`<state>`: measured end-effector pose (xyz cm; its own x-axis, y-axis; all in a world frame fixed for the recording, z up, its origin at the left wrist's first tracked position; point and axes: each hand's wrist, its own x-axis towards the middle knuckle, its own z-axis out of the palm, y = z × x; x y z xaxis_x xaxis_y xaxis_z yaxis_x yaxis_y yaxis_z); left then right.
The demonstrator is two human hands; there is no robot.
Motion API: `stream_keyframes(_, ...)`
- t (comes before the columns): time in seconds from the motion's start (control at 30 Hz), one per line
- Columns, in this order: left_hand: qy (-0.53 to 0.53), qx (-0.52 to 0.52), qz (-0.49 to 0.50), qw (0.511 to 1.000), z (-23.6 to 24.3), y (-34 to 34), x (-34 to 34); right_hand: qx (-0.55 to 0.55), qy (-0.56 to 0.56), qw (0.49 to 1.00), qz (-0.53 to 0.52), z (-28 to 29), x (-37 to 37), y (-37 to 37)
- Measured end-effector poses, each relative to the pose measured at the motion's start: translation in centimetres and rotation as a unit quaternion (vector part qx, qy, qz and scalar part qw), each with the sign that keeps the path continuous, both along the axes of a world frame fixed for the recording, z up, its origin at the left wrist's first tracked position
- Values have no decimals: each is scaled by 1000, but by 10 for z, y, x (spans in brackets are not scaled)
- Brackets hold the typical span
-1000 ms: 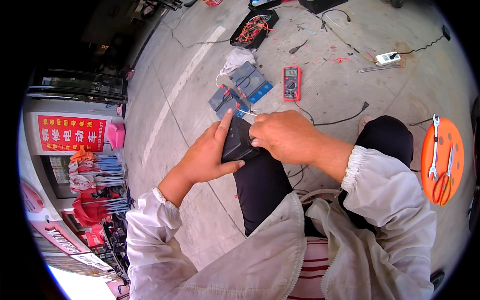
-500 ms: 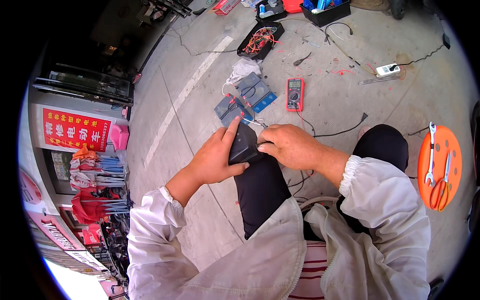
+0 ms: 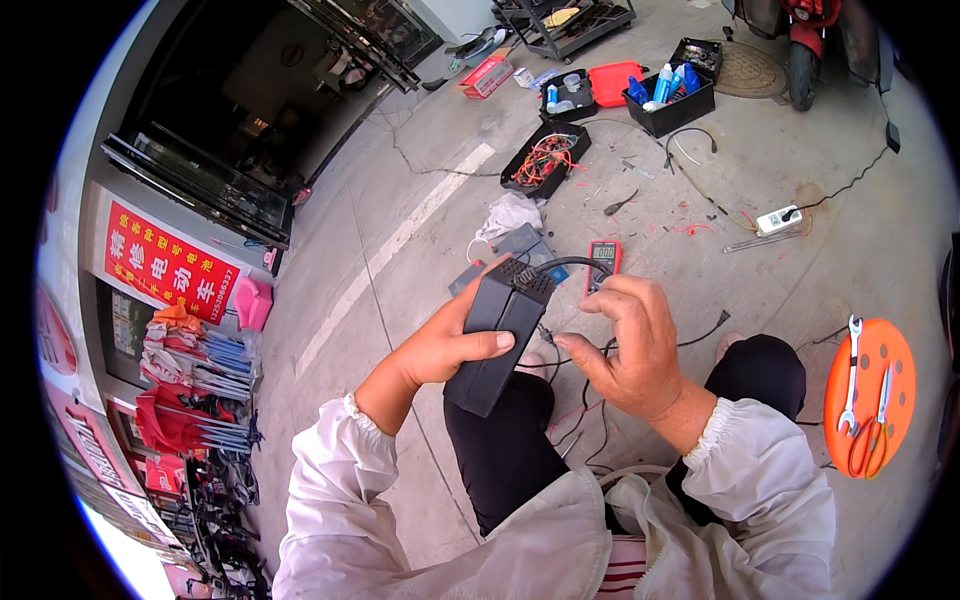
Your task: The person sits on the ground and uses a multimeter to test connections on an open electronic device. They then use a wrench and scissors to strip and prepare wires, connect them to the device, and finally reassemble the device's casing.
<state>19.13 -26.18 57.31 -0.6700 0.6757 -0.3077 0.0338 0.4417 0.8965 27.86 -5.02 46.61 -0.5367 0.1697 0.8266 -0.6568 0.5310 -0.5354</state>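
Observation:
My left hand point(image 3: 435, 348) is wrapped round a black charger point(image 3: 498, 345), a long box with slots at its far end, its thumb lying across the face. A thick black cable point(image 3: 575, 263) comes out of the slotted end and curves to the right. My right hand point(image 3: 640, 345) is beside it with thumb and fingers apart; I see nothing gripped in it. Between thumb and box, a small dark plug end point(image 3: 546, 335) shows. Just beyond, a red multimeter point(image 3: 605, 254) lies on the ground, partly covered by the cable and fingers. Grey-blue batteries point(image 3: 522, 240) are half hidden behind the charger.
Farther off are a black tray of wires point(image 3: 545, 165), a black bin of blue-and-white bottles point(image 3: 672, 105) and a white power strip point(image 3: 778, 221). An orange stool point(image 3: 870, 400) at right bears a wrench point(image 3: 851, 375) and scissors point(image 3: 876, 430). Loose cables point(image 3: 680, 343) cross the ground.
The charger has been turned so its slotted end and cable show. My right hand has come away from it, its fingers now apart. The view has tilted up, showing more of the far ground.

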Motion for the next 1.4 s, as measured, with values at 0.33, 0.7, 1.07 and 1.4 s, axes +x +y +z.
stream_keyframes(0.33,-126,58,-8,990,-25,2,-16,-174,-346,906,172,16,-2,9)
stream_keyframes(0.7,-57,9,-63,996,-46,-16,-18,-35,-233,938,254,16,-28,18)
stream_keyframes(1.07,30,-121,-195,973,14,-14,-34,66,-182,940,281,39,-40,11)
stream_keyframes(1.4,320,-89,-206,920,-1,-9,-19,111,-204,954,189,24,-38,6)
